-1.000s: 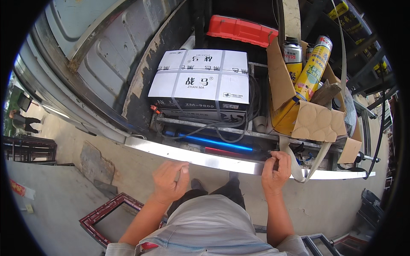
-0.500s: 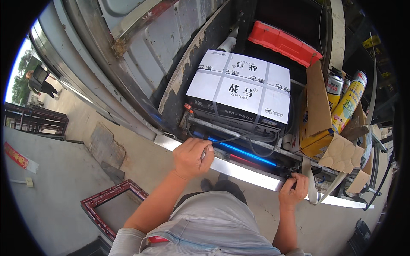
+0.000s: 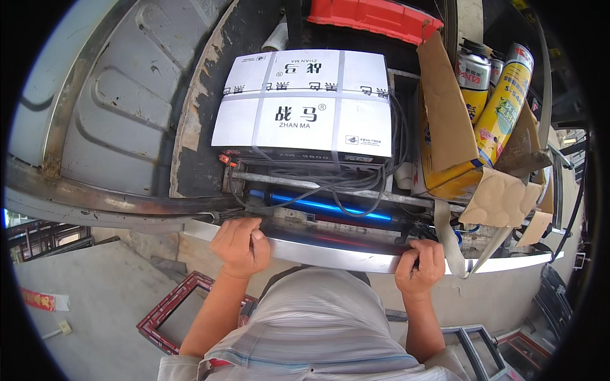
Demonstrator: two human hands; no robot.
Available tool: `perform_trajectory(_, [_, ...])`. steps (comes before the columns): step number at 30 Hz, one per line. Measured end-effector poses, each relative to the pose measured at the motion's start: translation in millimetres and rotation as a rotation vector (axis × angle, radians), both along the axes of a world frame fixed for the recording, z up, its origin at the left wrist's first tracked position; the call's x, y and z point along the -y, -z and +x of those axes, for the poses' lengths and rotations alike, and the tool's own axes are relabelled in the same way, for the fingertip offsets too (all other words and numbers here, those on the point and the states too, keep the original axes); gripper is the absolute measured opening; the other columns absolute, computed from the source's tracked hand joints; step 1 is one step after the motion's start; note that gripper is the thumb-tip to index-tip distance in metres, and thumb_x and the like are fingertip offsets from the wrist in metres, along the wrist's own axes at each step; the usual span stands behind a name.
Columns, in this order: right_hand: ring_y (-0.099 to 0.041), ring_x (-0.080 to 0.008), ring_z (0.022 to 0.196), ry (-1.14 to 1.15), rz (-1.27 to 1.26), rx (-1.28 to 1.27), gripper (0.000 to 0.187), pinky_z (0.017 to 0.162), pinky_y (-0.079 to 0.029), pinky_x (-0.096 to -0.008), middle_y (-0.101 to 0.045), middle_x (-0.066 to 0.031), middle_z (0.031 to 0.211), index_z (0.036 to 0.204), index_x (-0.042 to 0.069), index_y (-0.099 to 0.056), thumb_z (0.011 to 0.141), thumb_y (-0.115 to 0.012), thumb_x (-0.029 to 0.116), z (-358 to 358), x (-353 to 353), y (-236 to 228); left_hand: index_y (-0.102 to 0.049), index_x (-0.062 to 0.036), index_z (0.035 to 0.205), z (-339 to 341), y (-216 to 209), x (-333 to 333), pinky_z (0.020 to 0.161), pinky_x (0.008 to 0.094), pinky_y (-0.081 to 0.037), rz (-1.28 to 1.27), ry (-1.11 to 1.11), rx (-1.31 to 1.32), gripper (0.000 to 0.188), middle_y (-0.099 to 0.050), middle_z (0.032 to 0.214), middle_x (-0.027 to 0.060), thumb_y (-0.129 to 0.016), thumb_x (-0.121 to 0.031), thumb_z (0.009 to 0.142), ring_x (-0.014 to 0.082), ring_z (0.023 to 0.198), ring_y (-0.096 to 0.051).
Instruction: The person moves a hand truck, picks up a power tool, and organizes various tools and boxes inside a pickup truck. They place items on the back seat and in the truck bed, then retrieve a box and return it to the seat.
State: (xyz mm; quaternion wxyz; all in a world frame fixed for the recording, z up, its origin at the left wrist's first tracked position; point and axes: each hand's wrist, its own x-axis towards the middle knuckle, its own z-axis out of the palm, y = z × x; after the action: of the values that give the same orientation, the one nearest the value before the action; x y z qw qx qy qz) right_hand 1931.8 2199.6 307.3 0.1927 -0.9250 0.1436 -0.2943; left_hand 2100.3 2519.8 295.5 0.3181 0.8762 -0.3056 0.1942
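Note:
Both of my hands are at the silver metal edge strip (image 3: 333,255) along the front of a vehicle's load bed. My left hand (image 3: 241,246) is closed over the strip's left part, its fingertips hidden on the far side. Farther right, my right hand (image 3: 419,267) has curled fingers at the same strip, beside a dark fitting. Just behind the strip lies a shiny blue tube (image 3: 337,208). Loops of dark cable (image 3: 324,186) hang over it, in front of a white strapped carton (image 3: 302,120).
An open cardboard box (image 3: 448,108) with several spray cans (image 3: 508,101) stands at the right; a pale strap (image 3: 450,241) hangs below it. A red plastic crate (image 3: 375,18) is at the back. On the floor lie a dark red frame (image 3: 152,327) and grey frames (image 3: 473,355).
My left hand has let go of the cable and come down to the metal edge strip. My view has turned, so the load bed now appears straighter and farther left.

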Motion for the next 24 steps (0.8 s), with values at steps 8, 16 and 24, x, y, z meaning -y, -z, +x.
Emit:
perform_trajectory(8, [-0.063,-0.0309,0.070,-0.035,-0.019,0.031,0.020,0.061,-0.049,-0.0395,-0.065,-0.0134,0.080,0.087,0.001,-0.070,0.071,-0.061,-0.007,-1,6,3,-0.070,0.0025,0.098,1,-4,7,0.061,0.0372,-0.051,0.010,0.022,0.009,0.016,-0.070,0.079,0.0140,-0.059,-0.005,0.089,0.0293,0.066,-0.064])
perform_trajectory(16, [-0.064,-0.0323,0.075,-0.073,0.049,-0.003,0.022,0.064,-0.052,-0.0401,-0.066,-0.0157,0.086,0.092,0.000,-0.070,0.076,-0.058,-0.009,-1,2,2,-0.071,0.0002,0.098,-2,-9,0,0.061,0.0370,-0.051,-0.033,-0.004,-0.062,0.013,-0.072,0.082,0.0144,-0.065,-0.004,0.087,0.0291,0.066,-0.064])
perform_trajectory(24, [-0.059,-0.0332,0.081,-0.316,0.220,-0.009,0.022,0.070,-0.048,-0.0413,-0.063,-0.0174,0.090,0.095,-0.004,-0.067,0.081,-0.053,-0.013,14,-45,-16,-0.071,-0.0009,0.099,-25,-38,-18,0.072,0.0364,-0.053,-0.375,-0.090,-0.219,0.012,-0.073,0.095,0.0129,-0.067,0.001,0.088,0.0302,0.080,-0.066])
